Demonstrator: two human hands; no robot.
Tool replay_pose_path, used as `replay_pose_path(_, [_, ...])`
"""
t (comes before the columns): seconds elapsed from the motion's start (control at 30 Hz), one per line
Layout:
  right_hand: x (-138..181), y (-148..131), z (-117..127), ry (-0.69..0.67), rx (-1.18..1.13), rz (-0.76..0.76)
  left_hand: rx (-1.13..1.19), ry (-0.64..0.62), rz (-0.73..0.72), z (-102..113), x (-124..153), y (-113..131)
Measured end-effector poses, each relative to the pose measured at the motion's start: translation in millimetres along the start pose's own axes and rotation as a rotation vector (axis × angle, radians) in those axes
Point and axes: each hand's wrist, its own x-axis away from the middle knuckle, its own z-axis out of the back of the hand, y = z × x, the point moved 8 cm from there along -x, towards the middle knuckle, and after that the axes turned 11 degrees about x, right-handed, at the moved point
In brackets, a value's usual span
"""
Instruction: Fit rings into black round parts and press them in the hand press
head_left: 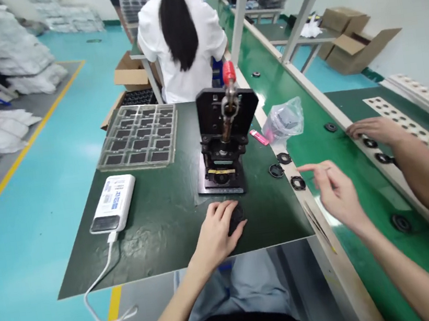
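My left hand (218, 231) rests on the dark green table with its fingers curled round a black round part (236, 216), partly covered by the hand. My right hand (335, 192) hovers over the line's pale edge, index finger stretched out to the left and the other fingers bent; I see nothing held in it. Close to that fingertip lies a black ring-shaped part (297, 183), with a second ring (284, 158) and a third round part (276, 171) just beyond. In front of my left hand stands a black toggle-clamp fixture (220, 144) with a red handle tip.
Tweezers (318, 226) lie on the pale edge. A clear plastic bag (284, 120) sits by a pink item (259, 137). On the left are a clear compartment tray (138, 139) and a white power bank (113, 203) with its cable. A co-worker's hand (380, 131) is across the green line.
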Motion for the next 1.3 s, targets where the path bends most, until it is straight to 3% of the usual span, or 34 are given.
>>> replay_pose_path(0.13, [-16, -63, -69, -0.226, -0.352, 0.027, 0.087, 0.004, 0.019, 5, 13, -6])
replay_pose_path(0.23, [-35, -85, -106, -0.244, -0.453, 0.044, 0.154, 0.019, 0.050, 14, 21, -15])
replay_pose_path(0.33, [-45, -96, -132, -0.264, -0.456, 0.090, 0.212, 0.021, 0.081, 20, 25, -22])
replay_pose_path(0.47, [-46, -103, -150, -0.276, -0.283, 0.128, 0.262, 0.007, 0.104, 19, 24, -25])
replay_pose_path(0.67, [-45, -110, -156, -0.212, -0.185, 0.112, 0.249, 0.006, 0.084, 19, 23, -22])
replay_pose_path(0.8, [-37, -100, -136, -0.072, -0.250, -0.001, 0.230, 0.003, 0.088, 19, 24, -22])
replay_pose_path(0.87, [-21, -91, -120, -0.013, -0.338, -0.079, 0.225, 0.001, 0.088, 18, 24, -23])
replay_pose_path(0.97, [22, -75, -105, -0.036, -0.453, -0.239, 0.237, 0.002, 0.094, 16, 25, -25])
replay_pose_path(1.1, [80, -61, -95, 0.026, -0.463, -0.428, 0.252, -0.021, 0.110, 16, 25, -24])
replay_pose_path(1.23, [95, -65, -97, 0.058, -0.453, -0.386, 0.266, -0.085, 0.081, 17, 25, -18])
replay_pose_path(1.3, [90, -67, -102, 0.022, -0.454, -0.355, 0.283, -0.033, 0.082, 22, 25, -17])
